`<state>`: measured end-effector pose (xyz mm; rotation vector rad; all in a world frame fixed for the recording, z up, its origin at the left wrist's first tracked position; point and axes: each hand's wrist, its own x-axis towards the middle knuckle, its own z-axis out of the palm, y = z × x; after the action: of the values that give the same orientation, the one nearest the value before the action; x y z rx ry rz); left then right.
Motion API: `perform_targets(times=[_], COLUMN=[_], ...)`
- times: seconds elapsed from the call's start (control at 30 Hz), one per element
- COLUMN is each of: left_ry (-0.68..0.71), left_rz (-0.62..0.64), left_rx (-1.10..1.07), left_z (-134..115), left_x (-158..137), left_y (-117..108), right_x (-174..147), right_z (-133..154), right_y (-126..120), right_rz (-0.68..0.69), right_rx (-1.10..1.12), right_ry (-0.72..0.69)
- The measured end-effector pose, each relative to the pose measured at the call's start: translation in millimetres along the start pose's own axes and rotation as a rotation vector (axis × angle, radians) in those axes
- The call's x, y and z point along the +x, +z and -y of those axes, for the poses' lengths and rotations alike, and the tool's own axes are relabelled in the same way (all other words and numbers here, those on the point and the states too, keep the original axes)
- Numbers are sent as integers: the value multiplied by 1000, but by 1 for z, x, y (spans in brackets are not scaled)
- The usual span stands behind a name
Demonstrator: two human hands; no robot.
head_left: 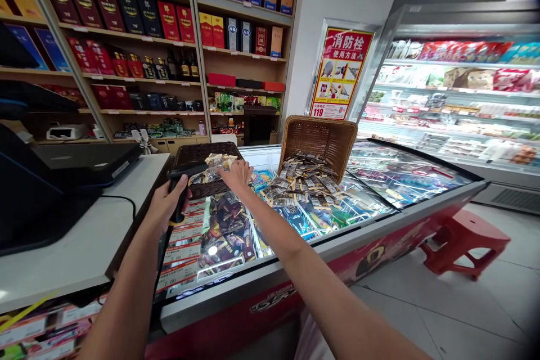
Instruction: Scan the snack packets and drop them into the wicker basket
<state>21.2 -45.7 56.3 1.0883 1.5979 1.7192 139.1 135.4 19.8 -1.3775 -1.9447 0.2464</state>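
My left hand (165, 205) is wrapped around the handle of a black barcode scanner (180, 194), its head pointing right toward the dark woven basket (181, 156). Small clear-and-tan snack packets (211, 171) lie in that basket. My right hand (237, 175) is at the basket's right side, fingers curled and closed on a packet there; its fingertips are partly hidden. To the right, a brown wicker basket (350, 140) lies tipped on its side, with a heap of small dark packets (304, 180) spilling onto the freezer's glass top.
The glass-topped chest freezer (261, 278) holds several frozen goods. At left stands a white counter (76, 225) with a black checkout machine (34, 180). A red plastic stool (468, 242) is on the floor at right. Shelves of boxed bottles and a lit refrigerated display (455, 101) line the back.
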Motion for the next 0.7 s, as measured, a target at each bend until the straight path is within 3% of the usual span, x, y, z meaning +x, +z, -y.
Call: perform_targets(times=[0.17,0.27,0.43,0.53,0.7], left_ry=[44,68,78,60,-1], left_rz=[-1,10,71,116,172], left_rx=[-52,-91,-76,-65,4], left_z=[1,11,19,21,26], left_x=[16,18,13,11,12], left_y=[8,5,4,6,6], right_x=[1,3,10,9,-6], right_z=[4,-4,-29,-44,-81], right_y=[9,11,8,-3,-37], right_rz=[72,64,59,6,-87], right_rx=[63,174,763,1069,1139], right_ry=[142,158,111,179,281])
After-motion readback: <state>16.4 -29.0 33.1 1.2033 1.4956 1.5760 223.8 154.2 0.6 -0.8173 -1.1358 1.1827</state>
